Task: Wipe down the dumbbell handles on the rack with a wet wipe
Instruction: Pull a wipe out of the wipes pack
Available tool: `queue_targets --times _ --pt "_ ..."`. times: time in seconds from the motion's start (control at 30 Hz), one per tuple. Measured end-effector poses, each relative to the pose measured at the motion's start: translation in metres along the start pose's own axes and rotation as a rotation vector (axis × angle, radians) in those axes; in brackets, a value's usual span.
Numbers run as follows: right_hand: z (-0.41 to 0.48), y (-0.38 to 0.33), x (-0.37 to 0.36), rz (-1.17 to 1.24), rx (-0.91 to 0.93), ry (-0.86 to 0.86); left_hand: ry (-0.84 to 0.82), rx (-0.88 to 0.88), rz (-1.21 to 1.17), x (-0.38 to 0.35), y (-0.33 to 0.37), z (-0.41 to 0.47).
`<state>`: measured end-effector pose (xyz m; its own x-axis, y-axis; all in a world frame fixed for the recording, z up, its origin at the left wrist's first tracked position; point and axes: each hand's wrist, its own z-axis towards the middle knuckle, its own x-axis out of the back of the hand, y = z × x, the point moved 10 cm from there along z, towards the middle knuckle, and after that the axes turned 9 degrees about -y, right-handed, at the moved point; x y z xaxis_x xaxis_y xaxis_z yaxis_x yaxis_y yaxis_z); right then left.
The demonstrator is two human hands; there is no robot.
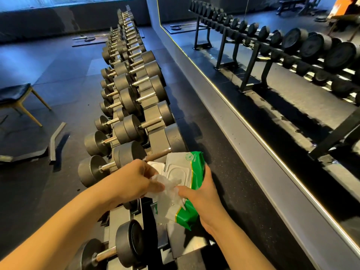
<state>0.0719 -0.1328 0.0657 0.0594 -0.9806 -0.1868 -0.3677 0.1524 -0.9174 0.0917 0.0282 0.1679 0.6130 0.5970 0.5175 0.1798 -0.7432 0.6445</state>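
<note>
Head view: a dark rubber floor (58,71) is seen across the whole scene, and a long wall mirror (272,78) is set along the right side, in which a second row of weights is reflected. A long grey rack (151,114) is laid out from the near edge to the far wall, left of the mirror. Round black dumbbells (132,123) are rested across it in two rows, and their chrome handles (150,124) are left bare between the heads. A padded stool (13,94) with wooden legs is stood on the floor at the far left, well apart from the rack.

Over the near end of the rack a green and white pack of wet wipes (194,168) is held by the right hand (202,193); its fingers are curled round the pack's right edge and the thumb is pressed on top. The pack's white lid (155,166) is flipped open toward the left. A white wet wipe (169,193) is partly drawn out of the opening and is pinched between the fingers of the left hand (134,180), just left of the pack. The wipe is seen lying against the pack, above the rack.
</note>
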Motion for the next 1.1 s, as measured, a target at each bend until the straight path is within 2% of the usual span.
queue_targets --times 0.2,0.33,0.4,0.53,0.73,0.83,0.93,1.03,1.1 --pt "-0.004 -0.009 0.004 -0.058 0.016 0.089 -0.076 -0.172 -0.151 -0.009 0.026 -0.002" --pt "0.001 -0.008 0.009 -0.039 -0.013 0.122 -0.188 -0.212 -0.261 -0.021 0.035 -0.004" --pt "-0.001 -0.007 0.014 -0.020 -0.021 0.160 -0.192 -0.220 -0.325 -0.020 0.033 -0.005" --pt "-0.007 -0.001 0.020 0.049 -0.048 0.206 -0.123 -0.236 -0.352 -0.011 0.023 -0.003" --pt "-0.003 -0.002 0.018 0.020 -0.102 0.201 -0.035 -0.380 -0.435 -0.005 0.038 -0.007" --pt "-0.003 0.006 0.023 0.085 -0.091 0.240 0.116 -0.360 -0.431 0.011 0.033 -0.006" --pt "-0.001 0.013 0.021 0.216 -0.080 0.190 0.300 -0.297 -0.590 0.026 0.019 -0.006" --pt "0.001 0.018 0.014 0.434 -0.112 0.097 0.326 -0.254 -0.680 0.028 0.013 -0.005" --pt "0.001 0.016 0.008 0.507 -0.118 0.028 0.324 -0.250 -0.652 0.029 0.014 -0.005"
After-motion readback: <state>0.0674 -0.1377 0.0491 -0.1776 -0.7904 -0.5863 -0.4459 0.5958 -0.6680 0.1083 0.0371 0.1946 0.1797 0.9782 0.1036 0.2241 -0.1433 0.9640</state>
